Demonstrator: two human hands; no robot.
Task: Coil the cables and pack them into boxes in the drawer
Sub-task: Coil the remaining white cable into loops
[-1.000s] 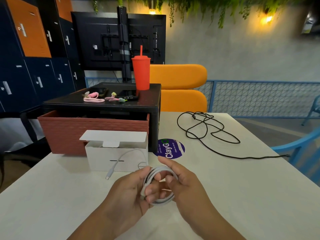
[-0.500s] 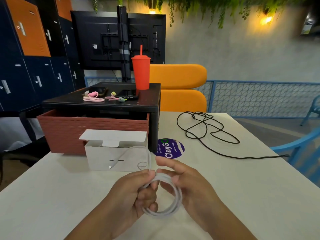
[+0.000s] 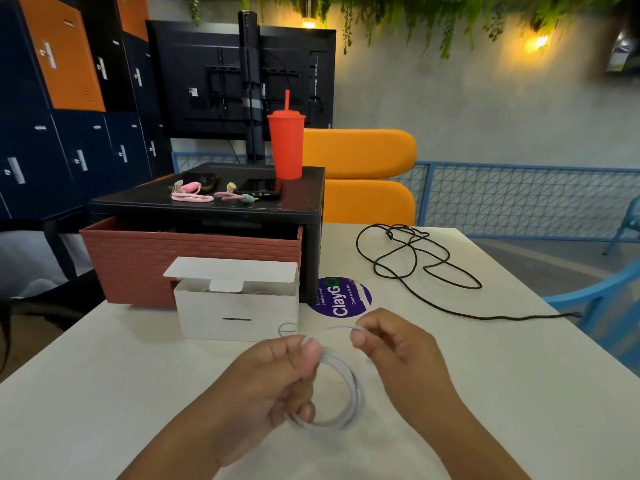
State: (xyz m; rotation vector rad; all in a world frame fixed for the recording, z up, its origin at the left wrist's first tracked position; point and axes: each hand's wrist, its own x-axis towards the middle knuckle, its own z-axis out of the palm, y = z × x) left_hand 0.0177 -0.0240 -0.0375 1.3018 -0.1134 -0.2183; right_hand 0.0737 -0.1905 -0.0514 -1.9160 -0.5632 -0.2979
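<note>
Under your fingers [image 3: 306, 412] the white tabletop [image 3: 485, 393] spreads out to every side. Beyond them to the left stands a black case [image 3: 214, 211], and a brick-red drawer [image 3: 138, 261] is pulled out from under its top toward you. Well beyond your right fingers [image 3: 358, 337] a black cable [image 3: 415, 258] sprawls loose over the tabletop, its tail running off toward the right edge. Just ahead of your left fingers a white box [image 3: 239, 317] stands in front of the drawer, its lid flap open and tipped back. Far past them a red cup [image 3: 286, 147] with a straw stands upright on the case. Your left hand [image 3: 263, 386] is curled round one side of the white cable [image 3: 353, 386]: thumb on top, fingers underneath, gripping the wound loops so that the coil juts out to the right of that hand; whether it touches the tabletop cannot be told. Your right hand [image 3: 398, 348] sits just beyond the coil, thumb and forefinger pinching the free strand, which arcs back from there to your left thumb. Between the box and your right fingers a round purple sticker [image 3: 341, 297] lies flat on the tabletop. Smallest of all, pink ties [image 3: 192, 194] lie on the case, left of the cup and far beyond your left fingers.
</note>
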